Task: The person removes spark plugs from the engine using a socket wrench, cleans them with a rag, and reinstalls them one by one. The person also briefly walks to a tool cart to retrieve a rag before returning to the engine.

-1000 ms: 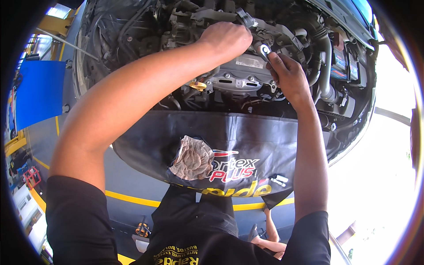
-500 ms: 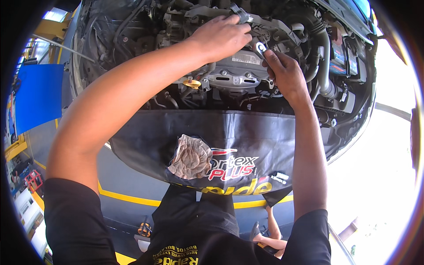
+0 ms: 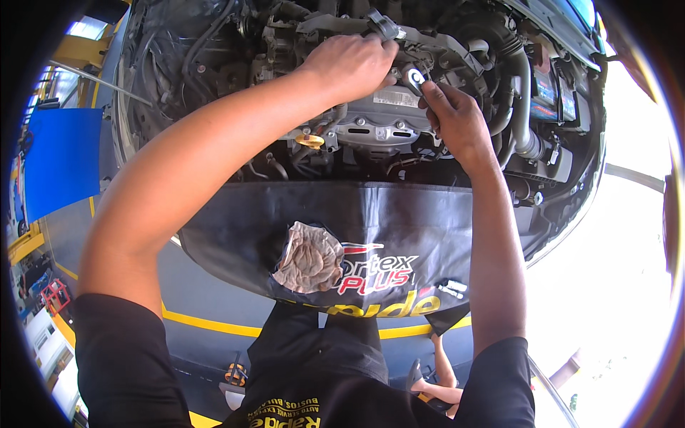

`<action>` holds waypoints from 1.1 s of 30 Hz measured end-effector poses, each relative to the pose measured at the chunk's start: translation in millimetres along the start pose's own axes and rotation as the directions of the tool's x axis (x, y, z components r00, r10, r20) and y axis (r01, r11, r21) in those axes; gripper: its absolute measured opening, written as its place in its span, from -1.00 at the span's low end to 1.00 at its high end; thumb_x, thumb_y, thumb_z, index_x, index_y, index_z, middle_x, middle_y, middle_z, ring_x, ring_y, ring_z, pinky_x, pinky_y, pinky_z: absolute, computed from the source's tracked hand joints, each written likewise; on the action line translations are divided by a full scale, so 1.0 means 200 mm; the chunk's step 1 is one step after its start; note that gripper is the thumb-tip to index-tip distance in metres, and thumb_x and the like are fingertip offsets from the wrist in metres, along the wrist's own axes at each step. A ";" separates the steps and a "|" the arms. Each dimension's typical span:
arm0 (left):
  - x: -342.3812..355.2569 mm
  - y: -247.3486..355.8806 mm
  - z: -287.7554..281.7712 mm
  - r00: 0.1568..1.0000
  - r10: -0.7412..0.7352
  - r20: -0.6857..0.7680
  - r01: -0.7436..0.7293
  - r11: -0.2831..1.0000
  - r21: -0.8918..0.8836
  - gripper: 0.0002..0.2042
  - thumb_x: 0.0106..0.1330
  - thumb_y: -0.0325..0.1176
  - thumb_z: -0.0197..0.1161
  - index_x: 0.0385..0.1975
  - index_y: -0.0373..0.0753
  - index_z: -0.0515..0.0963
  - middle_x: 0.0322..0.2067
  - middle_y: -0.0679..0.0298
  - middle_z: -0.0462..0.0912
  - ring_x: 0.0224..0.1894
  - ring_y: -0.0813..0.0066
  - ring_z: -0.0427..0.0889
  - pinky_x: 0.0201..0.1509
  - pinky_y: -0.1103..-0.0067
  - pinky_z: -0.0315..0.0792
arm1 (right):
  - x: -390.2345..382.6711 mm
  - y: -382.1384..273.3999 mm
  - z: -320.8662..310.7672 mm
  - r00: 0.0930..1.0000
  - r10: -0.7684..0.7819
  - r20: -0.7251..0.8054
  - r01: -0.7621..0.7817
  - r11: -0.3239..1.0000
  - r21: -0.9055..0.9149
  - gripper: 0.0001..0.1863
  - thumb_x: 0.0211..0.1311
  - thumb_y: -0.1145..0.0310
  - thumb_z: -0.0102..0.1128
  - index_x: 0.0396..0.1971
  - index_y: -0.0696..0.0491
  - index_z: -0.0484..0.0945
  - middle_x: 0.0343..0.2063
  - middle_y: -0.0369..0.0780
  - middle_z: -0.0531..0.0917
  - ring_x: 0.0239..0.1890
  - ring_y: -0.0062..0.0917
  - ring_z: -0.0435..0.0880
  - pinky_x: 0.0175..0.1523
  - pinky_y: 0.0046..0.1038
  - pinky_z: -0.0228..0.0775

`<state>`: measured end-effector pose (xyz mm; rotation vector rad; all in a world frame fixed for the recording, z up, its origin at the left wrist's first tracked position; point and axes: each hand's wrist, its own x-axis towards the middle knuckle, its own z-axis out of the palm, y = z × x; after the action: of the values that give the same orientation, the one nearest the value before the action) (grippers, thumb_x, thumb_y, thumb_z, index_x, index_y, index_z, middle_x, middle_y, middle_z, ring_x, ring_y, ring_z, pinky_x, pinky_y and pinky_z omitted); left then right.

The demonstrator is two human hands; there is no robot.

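Note:
My right hand (image 3: 460,121) is closed around the handle of a ratchet wrench (image 3: 414,78), its round silver head over the engine (image 3: 385,114). My left hand (image 3: 349,64) is curled above the engine, close to the ratchet head. A dark grey plastic part (image 3: 383,26) shows just beyond its fingertips. What the left fingers hold is hidden behind the hand. Below the left forearm is a yellow dipstick handle (image 3: 310,140). A crumpled, stained rag (image 3: 310,258) lies on the black cover (image 3: 235,221) draped over the car's front.
The car battery (image 3: 553,100) and a thick grey air hose (image 3: 524,107) sit right of the engine. A thin prop rod (image 3: 103,75) slants at the far left, near a blue panel (image 3: 64,160). Another person's leg (image 3: 444,364) shows low on the right.
Both hands have shifted slightly left over the engine, the ratchet head and the dark grey part with them. My right hand keeps its grip on the ratchet wrench.

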<state>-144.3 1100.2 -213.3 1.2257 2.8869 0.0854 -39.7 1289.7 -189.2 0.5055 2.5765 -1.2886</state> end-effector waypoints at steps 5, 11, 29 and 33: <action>-0.01 -0.01 0.00 0.940 0.269 -0.208 -0.270 0.963 0.025 -0.75 0.38 -0.28 0.17 -0.03 -0.22 0.52 -0.13 0.16 0.62 -0.01 0.16 0.65 0.01 0.31 0.63 | 0.00 0.01 0.02 0.999 -0.048 -0.004 0.049 0.999 0.013 -0.45 0.47 -0.12 0.07 -0.36 0.14 0.64 -0.67 -0.40 0.45 -0.59 -0.72 0.37 -0.43 -0.56 0.22; 0.00 0.00 -0.03 0.996 -0.006 0.089 0.001 0.999 0.051 -0.76 0.33 -0.30 0.21 -0.05 -0.17 0.51 -0.07 0.22 0.57 0.03 0.20 0.61 0.01 0.34 0.63 | 0.02 0.02 0.01 1.000 0.000 -0.008 0.000 1.000 0.004 -0.45 0.44 -0.13 0.08 -0.35 0.13 0.66 -0.64 -0.33 0.52 -0.54 -0.62 0.47 -0.32 -0.46 0.35; 0.03 -0.03 -0.07 0.997 0.078 0.008 -0.079 0.996 0.037 -0.79 0.40 -0.29 0.13 -0.07 -0.19 0.55 -0.22 0.04 0.68 -0.09 0.03 0.70 -0.02 0.21 0.59 | 0.03 0.04 0.01 0.998 -0.061 -0.017 0.061 0.997 -0.038 -0.37 0.39 -0.21 0.06 -0.32 0.15 0.69 -0.63 -0.21 0.58 -0.49 -0.46 0.59 -0.24 -0.36 0.43; 0.03 -0.03 -0.07 0.995 0.093 0.040 -0.095 0.994 0.050 -0.78 0.36 -0.29 0.17 -0.13 -0.28 0.56 -0.13 0.00 0.64 -0.03 0.08 0.67 0.02 0.26 0.58 | 0.02 0.03 0.01 0.997 -0.081 -0.011 0.080 0.995 -0.054 -0.36 0.40 -0.23 0.05 -0.31 0.15 0.70 -0.62 -0.20 0.59 -0.45 -0.42 0.61 -0.19 -0.33 0.45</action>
<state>-154.2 1099.5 -199.8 1.3563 2.8161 -0.0116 -40.9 1292.3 -196.7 0.4058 2.6595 -1.2409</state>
